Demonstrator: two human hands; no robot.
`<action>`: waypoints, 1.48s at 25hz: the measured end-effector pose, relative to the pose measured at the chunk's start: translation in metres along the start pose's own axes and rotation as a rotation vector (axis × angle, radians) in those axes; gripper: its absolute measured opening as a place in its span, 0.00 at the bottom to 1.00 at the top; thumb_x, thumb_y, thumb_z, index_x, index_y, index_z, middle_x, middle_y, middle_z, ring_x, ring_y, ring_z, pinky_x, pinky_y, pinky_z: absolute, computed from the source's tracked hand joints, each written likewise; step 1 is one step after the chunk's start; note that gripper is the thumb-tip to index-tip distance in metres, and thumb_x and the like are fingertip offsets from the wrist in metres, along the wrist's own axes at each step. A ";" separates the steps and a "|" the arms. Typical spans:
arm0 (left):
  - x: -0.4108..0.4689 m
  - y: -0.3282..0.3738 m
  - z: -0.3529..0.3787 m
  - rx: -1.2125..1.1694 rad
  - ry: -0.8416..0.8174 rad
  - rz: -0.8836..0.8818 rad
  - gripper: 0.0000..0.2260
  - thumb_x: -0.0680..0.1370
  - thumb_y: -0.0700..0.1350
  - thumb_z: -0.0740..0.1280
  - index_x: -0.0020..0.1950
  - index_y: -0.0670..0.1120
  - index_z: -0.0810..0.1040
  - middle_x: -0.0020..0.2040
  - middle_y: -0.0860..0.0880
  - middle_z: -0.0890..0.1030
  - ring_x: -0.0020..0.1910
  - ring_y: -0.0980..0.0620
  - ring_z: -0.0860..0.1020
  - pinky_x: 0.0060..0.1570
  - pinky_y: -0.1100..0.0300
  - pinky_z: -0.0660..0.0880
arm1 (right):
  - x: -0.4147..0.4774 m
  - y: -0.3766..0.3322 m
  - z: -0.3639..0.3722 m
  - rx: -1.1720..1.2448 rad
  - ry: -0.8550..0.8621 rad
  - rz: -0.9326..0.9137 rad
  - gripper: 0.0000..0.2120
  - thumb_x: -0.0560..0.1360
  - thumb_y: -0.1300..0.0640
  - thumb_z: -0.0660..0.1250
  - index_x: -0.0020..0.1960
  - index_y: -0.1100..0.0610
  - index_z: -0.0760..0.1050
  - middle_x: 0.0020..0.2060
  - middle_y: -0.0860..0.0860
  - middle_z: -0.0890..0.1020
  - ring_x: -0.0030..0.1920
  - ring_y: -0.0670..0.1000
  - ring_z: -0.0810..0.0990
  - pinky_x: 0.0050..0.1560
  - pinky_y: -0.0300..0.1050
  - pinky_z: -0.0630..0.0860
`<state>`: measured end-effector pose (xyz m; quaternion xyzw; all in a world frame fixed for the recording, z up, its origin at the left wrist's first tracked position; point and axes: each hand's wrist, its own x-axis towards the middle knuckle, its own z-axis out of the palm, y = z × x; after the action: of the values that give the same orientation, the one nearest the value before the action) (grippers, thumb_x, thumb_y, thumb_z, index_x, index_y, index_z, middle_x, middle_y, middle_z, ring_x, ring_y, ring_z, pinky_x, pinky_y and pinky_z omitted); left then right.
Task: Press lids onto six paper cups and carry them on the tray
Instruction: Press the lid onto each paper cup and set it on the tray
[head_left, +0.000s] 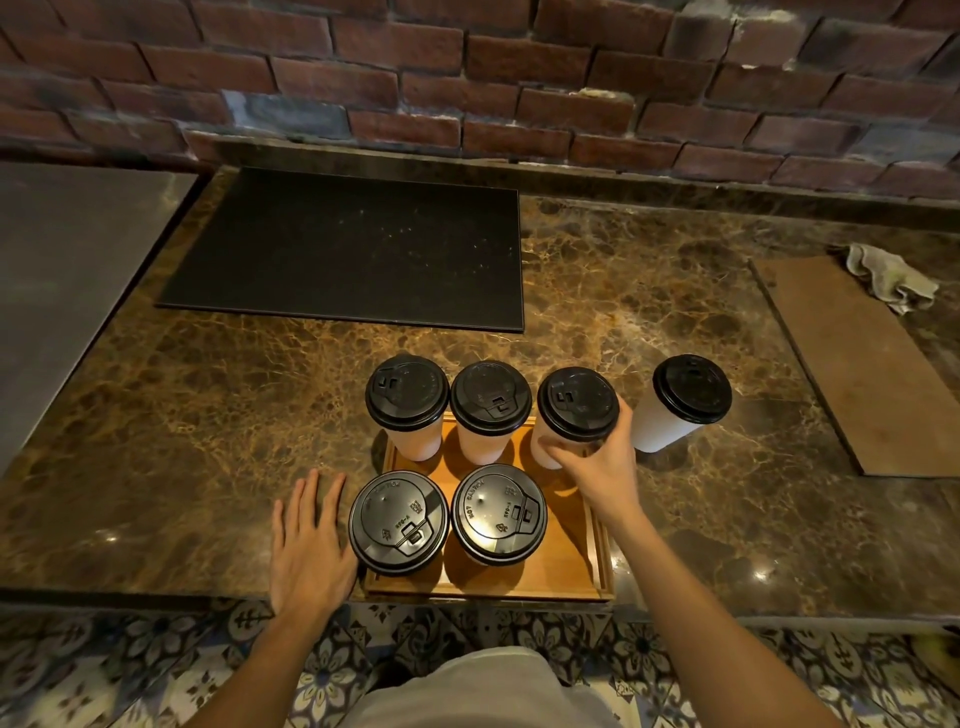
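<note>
Clearly every cup (655, 426) wears a black lid (407, 392)

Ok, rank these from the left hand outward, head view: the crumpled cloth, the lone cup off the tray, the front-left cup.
1. Front-left cup, on the tray, beside the left hand.
2. Lone cup, on the counter right of the tray.
3. Crumpled cloth, far right.

Five black-lidded paper cups (491, 397) upright, apparently all on wooden tray (561, 561), sixth cup (685, 400) standing off right
</note>
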<state>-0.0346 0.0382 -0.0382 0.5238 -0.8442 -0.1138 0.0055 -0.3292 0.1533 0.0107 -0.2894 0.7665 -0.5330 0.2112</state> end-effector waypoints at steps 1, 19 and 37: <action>0.000 0.000 0.000 0.002 -0.001 0.001 0.40 0.68 0.64 0.38 0.77 0.48 0.50 0.78 0.44 0.49 0.77 0.47 0.46 0.74 0.50 0.41 | 0.000 0.000 -0.001 -0.003 -0.013 0.000 0.47 0.63 0.59 0.81 0.74 0.57 0.57 0.64 0.46 0.72 0.68 0.46 0.70 0.68 0.40 0.66; -0.002 0.005 0.003 -0.078 0.059 -0.039 0.32 0.75 0.49 0.69 0.75 0.45 0.61 0.76 0.42 0.58 0.76 0.44 0.54 0.74 0.47 0.47 | 0.025 0.023 -0.077 0.109 0.323 0.183 0.55 0.65 0.59 0.81 0.79 0.57 0.47 0.77 0.56 0.60 0.76 0.53 0.59 0.76 0.50 0.58; 0.001 0.000 0.010 -0.058 0.080 -0.035 0.31 0.76 0.52 0.66 0.76 0.47 0.59 0.77 0.43 0.56 0.76 0.45 0.53 0.73 0.48 0.46 | 0.017 -0.029 -0.087 0.114 0.455 -0.005 0.41 0.66 0.57 0.80 0.74 0.53 0.64 0.68 0.50 0.73 0.66 0.45 0.71 0.68 0.46 0.68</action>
<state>-0.0368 0.0389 -0.0484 0.5424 -0.8302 -0.1174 0.0528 -0.3907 0.1953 0.0673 -0.1514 0.7623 -0.6274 0.0478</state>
